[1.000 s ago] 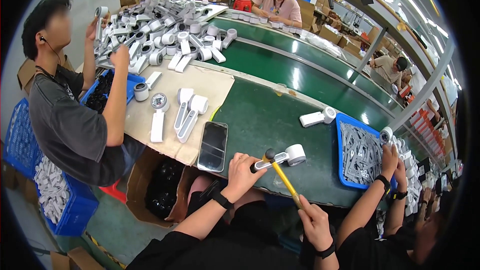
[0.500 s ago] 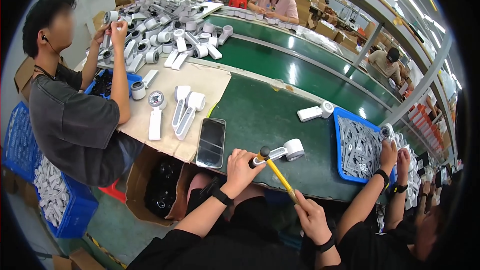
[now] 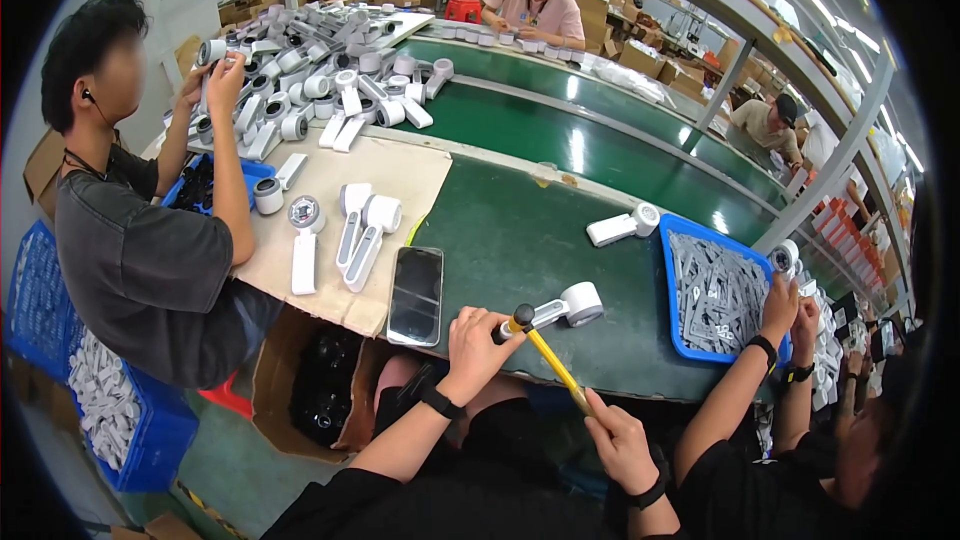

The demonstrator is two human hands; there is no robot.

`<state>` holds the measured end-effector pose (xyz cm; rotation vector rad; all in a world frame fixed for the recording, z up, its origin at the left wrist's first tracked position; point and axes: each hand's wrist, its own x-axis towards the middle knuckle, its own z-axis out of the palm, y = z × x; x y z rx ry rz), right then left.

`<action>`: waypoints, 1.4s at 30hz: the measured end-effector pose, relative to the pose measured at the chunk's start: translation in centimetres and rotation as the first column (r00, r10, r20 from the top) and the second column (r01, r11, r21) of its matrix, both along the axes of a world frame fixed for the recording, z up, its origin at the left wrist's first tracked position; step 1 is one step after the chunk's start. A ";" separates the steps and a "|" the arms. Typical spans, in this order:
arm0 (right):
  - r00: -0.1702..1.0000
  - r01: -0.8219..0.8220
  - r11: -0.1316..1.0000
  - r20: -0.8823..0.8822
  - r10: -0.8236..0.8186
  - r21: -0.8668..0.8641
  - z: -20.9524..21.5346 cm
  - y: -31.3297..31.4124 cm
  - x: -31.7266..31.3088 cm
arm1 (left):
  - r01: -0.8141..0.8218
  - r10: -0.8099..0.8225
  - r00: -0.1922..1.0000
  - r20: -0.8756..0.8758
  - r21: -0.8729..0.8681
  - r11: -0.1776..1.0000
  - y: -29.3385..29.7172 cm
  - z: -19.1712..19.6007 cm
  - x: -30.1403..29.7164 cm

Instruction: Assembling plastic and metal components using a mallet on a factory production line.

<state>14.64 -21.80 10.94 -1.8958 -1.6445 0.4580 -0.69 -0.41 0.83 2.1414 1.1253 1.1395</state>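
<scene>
Lower centre of frame: left hand is closed around the handle end of a white handheld device, pinning it on the green bench. The device's long axis runs left to right, round head pointing toward the right of frame, away from the palm. Right hand is clenched on the grip of a yellow-handled hammer; its shaft slants up-left, dark head just beside the left hand's fingers and the device's handle. The left hand is the nearer one. A black phone lies just left; a blue tray of grey parts sits right.
</scene>
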 end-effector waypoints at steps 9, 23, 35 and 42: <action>0.994 0.114 0.991 -0.005 -0.114 0.072 -0.4 -0.5 1.6 | 0.009 -0.008 0.999 0.040 -0.013 1.000 0.0 -0.1 0.0; 0.977 0.214 0.974 -0.022 -0.212 0.078 -1.4 -0.2 2.0 | 0.007 -0.008 1.000 0.020 0.018 1.000 -0.2 0.3 0.1; 0.659 0.356 0.934 -0.712 -0.243 0.010 -2.1 -1.6 1.2 | 0.796 0.048 0.582 0.812 -0.580 0.174 1.3 1.0 -2.1; 0.803 0.198 0.980 -0.571 -0.170 -0.013 -2.0 -0.3 1.1 | -0.067 0.057 0.992 0.112 0.087 0.994 -0.2 2.2 -1.3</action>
